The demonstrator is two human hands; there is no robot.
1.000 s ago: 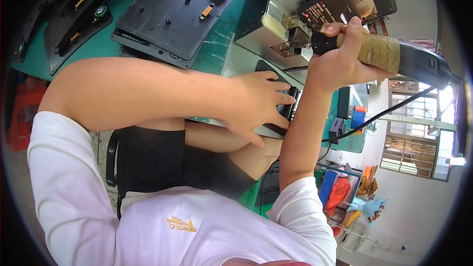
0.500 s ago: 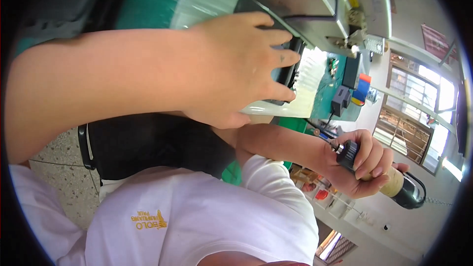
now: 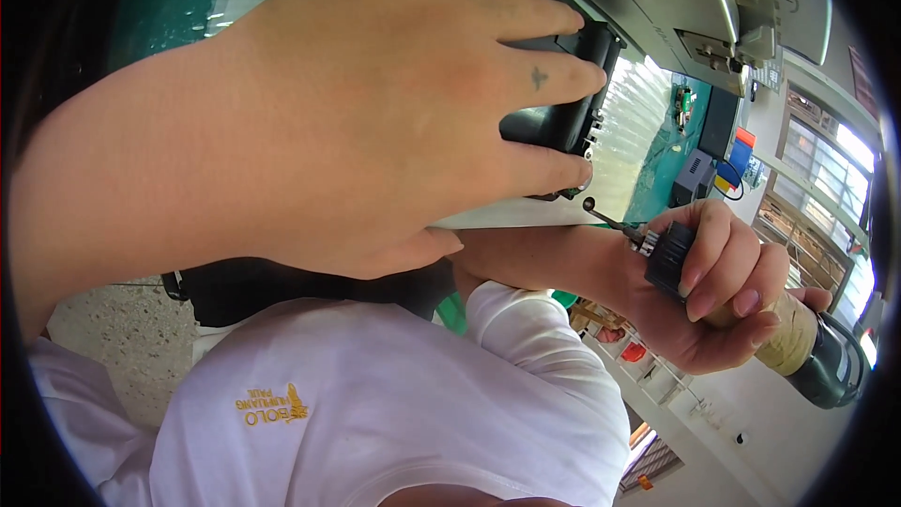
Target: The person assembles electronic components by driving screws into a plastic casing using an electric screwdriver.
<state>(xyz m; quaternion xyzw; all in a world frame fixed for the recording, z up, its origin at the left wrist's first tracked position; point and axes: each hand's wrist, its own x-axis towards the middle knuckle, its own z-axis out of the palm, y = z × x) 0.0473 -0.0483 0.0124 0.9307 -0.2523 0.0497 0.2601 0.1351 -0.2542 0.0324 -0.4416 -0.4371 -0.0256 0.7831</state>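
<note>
My left hand [image 3: 404, 84] lies palm down with its fingers spread over a flat black device [image 3: 540, 127]. Small metal parts line the device's edge beside my fingertips; the hand covers much of the rest. To the right, my right hand [image 3: 721, 272] is wrapped round an electric screwdriver [image 3: 788, 340] with a black collar, a tan-wrapped body and a dark rear end with a loop. Its thin bit points left and ends just below my left index fingertip, with a small round dark piece at the tip. Whether that piece is a screw I cannot tell.
The device rests on a pale sheet [image 3: 631, 136] over a green mat [image 3: 657, 172]. Beyond stands a metal machine [image 3: 648, 14]. Farther right are a small circuit board [image 3: 682, 108], a grey box [image 3: 693, 176] and a blue item [image 3: 735, 174]. A black surface [image 3: 319, 284] lies below the bench edge.
My left hand and the device appear larger and higher in the view. My right hand, still round the screwdriver, shows slightly farther right, and the bit's tip is now visible near my left fingertips.
</note>
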